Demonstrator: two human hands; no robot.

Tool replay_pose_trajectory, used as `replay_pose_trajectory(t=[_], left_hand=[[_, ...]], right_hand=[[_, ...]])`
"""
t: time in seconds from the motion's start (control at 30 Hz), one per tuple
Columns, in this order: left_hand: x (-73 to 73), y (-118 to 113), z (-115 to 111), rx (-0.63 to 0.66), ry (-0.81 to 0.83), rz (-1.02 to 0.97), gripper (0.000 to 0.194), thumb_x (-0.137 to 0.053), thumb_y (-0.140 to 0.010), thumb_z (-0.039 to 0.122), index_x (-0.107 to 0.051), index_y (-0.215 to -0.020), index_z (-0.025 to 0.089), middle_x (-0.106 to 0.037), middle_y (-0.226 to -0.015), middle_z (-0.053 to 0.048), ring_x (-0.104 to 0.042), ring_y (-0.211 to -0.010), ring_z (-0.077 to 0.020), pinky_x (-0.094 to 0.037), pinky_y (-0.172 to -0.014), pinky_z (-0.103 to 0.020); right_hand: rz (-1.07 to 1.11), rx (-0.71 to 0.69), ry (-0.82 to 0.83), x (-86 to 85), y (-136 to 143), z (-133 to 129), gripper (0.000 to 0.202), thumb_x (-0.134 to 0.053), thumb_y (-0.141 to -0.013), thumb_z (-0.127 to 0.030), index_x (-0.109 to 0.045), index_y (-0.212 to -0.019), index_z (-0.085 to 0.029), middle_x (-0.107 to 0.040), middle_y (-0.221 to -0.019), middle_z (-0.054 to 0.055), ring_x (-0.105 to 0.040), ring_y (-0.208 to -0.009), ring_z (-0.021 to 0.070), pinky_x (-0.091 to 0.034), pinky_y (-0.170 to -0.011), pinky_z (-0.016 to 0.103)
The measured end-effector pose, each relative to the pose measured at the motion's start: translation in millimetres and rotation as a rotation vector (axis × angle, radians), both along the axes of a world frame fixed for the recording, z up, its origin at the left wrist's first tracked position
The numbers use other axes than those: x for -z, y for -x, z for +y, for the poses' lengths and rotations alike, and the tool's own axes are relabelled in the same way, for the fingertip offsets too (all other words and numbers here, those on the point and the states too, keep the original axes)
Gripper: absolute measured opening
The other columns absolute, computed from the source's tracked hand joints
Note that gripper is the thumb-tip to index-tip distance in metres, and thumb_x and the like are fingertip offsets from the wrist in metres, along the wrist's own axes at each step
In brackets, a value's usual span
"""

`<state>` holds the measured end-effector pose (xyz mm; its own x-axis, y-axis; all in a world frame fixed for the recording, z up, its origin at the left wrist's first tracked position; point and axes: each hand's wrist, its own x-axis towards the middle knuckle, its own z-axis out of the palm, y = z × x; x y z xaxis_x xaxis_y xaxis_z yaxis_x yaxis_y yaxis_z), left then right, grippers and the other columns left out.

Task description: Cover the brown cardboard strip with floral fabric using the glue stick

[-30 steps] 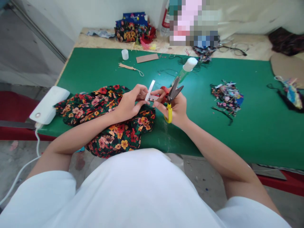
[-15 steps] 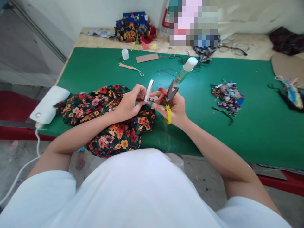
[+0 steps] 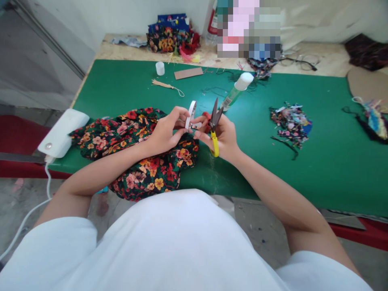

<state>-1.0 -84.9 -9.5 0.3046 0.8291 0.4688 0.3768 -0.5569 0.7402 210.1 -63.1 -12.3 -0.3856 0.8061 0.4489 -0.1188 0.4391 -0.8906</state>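
Between the fingers of my left hand (image 3: 171,128) is a narrow white strip (image 3: 191,114), bent into a curve and standing upright. My right hand (image 3: 224,136) holds a pair of scissors (image 3: 215,117) with one yellow and one red handle, its dark blades pointing up and spread apart. The fingertips of that hand reach toward the strip's lower end; whether they press on it I cannot tell. A bunched floral cloth (image 3: 130,141) lies under and beside my left hand. Just behind my right hand rises a glue stick (image 3: 235,95) with a white top.
On the green mat (image 3: 121,85) are a white cap (image 3: 160,68), a brown card strip (image 3: 188,73) and a beige tassel (image 3: 165,84). A pile of fabric scraps (image 3: 291,123) lies right. A white power bank-like box (image 3: 63,133) with a cable sits at the left edge.
The scissor blades have turned a little and now point more upright. The white strip and both hands are nearly where they were.
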Motion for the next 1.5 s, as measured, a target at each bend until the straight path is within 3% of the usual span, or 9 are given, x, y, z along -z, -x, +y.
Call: replay_pose_trajectory(t=[0.43,0.57,0.7,0.87,1.13,1.33,1.5], left_hand=[[-1.2,-0.5,-1.1,0.022,0.040,-0.021,0.028,-0.058,-0.087,0.011,-0.052,-0.112,0.021,-0.075,-0.104,-0.003,-0.080,-0.089,-0.0143,-0.067,-0.083,-0.029],[0.6,0.1,-0.6,0.039,0.075,-0.030,0.026,-0.060,-0.088,0.015,-0.052,-0.113,0.021,-0.075,-0.105,-0.004,-0.080,-0.091,-0.0159,-0.067,-0.088,-0.033],[-1.6,-1.1,-1.0,0.030,0.041,-0.020,0.026,-0.058,-0.086,0.009,-0.052,-0.108,0.020,-0.075,-0.100,-0.002,-0.079,-0.088,-0.0142,-0.067,-0.083,-0.030],[-8.2,-2.4,-2.1,0.000,-0.051,0.043,0.013,-0.057,-0.086,0.007,-0.055,-0.092,0.019,-0.071,-0.086,0.000,-0.075,-0.081,-0.0128,-0.064,-0.078,-0.026],[-0.3,0.4,-1.0,0.033,0.044,0.003,0.025,-0.061,-0.090,0.016,-0.056,-0.114,0.021,-0.073,-0.099,-0.001,-0.078,-0.090,-0.0146,-0.065,-0.088,-0.031],[-2.2,0.2,-1.6,0.067,0.024,-0.017,0.028,-0.061,-0.088,0.011,-0.056,-0.115,0.020,-0.074,-0.098,-0.001,-0.078,-0.090,-0.0131,-0.064,-0.087,-0.027],[-3.4,-0.9,-2.2,0.070,0.024,-0.011,0.027,-0.061,-0.087,0.009,-0.054,-0.110,0.020,-0.075,-0.093,0.000,-0.079,-0.087,-0.0133,-0.064,-0.084,-0.026]], right_hand=[[-0.016,0.002,-0.007,-0.5,-0.9,0.8,0.046,-0.094,-0.073,-0.051,-0.061,-0.093,-0.024,-0.080,-0.099,0.002,-0.068,-0.069,0.0129,-0.057,-0.063,0.026],[-0.021,-0.029,-0.015,0.4,-2.0,0.2,0.041,-0.092,-0.078,-0.044,-0.061,-0.096,-0.024,-0.080,-0.102,0.002,-0.068,-0.067,0.0111,-0.057,-0.063,0.025],[-0.013,-0.037,-0.005,0.3,-2.5,0.5,0.043,-0.093,-0.077,-0.043,-0.060,-0.096,-0.023,-0.080,-0.101,0.002,-0.069,-0.068,0.0110,-0.057,-0.065,0.024],[-0.050,-0.010,0.032,-2.8,-1.8,1.1,0.050,-0.095,-0.071,-0.053,-0.059,-0.091,-0.023,-0.079,-0.100,0.002,-0.067,-0.064,0.0113,-0.058,-0.064,0.026],[-0.035,-0.008,0.072,-4.0,-0.6,1.5,0.057,-0.098,-0.063,-0.055,-0.058,-0.089,-0.023,-0.077,-0.094,0.001,-0.067,-0.068,0.0123,-0.060,-0.067,0.026],[-0.038,-0.027,0.067,-4.3,-1.2,2.3,0.055,-0.098,-0.065,-0.053,-0.057,-0.088,-0.023,-0.075,-0.092,0.000,-0.064,-0.066,0.0101,-0.059,-0.067,0.024],[-0.097,0.007,0.061,-1.9,-2.0,2.3,0.060,-0.096,-0.063,-0.062,-0.056,-0.086,-0.024,-0.072,-0.089,0.000,-0.063,-0.068,0.0122,-0.057,-0.062,0.026]])
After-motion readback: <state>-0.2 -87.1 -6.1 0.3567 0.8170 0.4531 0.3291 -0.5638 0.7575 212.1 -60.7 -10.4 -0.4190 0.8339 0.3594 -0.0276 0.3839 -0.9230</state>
